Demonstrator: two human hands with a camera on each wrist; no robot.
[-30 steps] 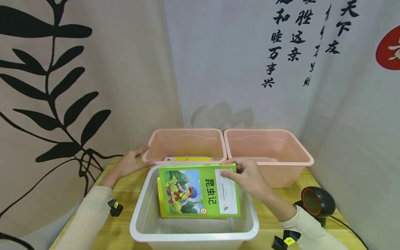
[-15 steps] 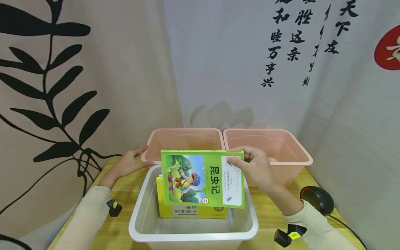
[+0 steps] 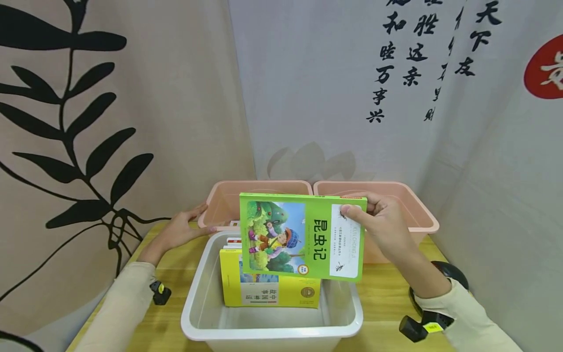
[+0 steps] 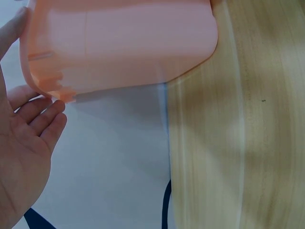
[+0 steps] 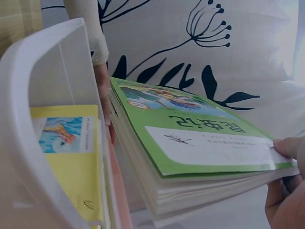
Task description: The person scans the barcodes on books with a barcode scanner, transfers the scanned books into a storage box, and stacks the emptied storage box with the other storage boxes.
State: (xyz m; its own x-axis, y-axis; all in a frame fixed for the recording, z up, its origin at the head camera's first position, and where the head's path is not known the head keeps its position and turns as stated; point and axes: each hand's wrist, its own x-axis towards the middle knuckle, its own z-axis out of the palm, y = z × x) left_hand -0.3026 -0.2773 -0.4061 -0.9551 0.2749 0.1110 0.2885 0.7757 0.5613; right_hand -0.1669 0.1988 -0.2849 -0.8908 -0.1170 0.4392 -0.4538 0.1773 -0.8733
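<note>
My right hand (image 3: 387, 225) pinches a green-covered picture book (image 3: 316, 237) by its right end, thumb on the front cover and fingers behind. The book is raised over the white bin (image 3: 272, 334), its cover facing me, and hides parts of both pink bins behind. Inside the white bin leans a yellow book (image 3: 233, 281), with more book edges behind it. My left hand (image 3: 181, 233) holds the front left corner of the left pink bin (image 3: 264, 185). In the left wrist view, that bin's rim (image 4: 25, 57) lies between thumb and fingers.
To the right of the left pink bin stands another pink bin (image 3: 415, 210). A dark rounded device (image 3: 457, 274) sits on the wooden table (image 3: 378, 318), partly behind my right forearm. Printed cloth (image 3: 184, 98) hangs close behind the bins.
My right hand has lifted the green book up and to the right, uncovering more of the yellow book in the white bin. My left hand keeps its place on the pink bin.
</note>
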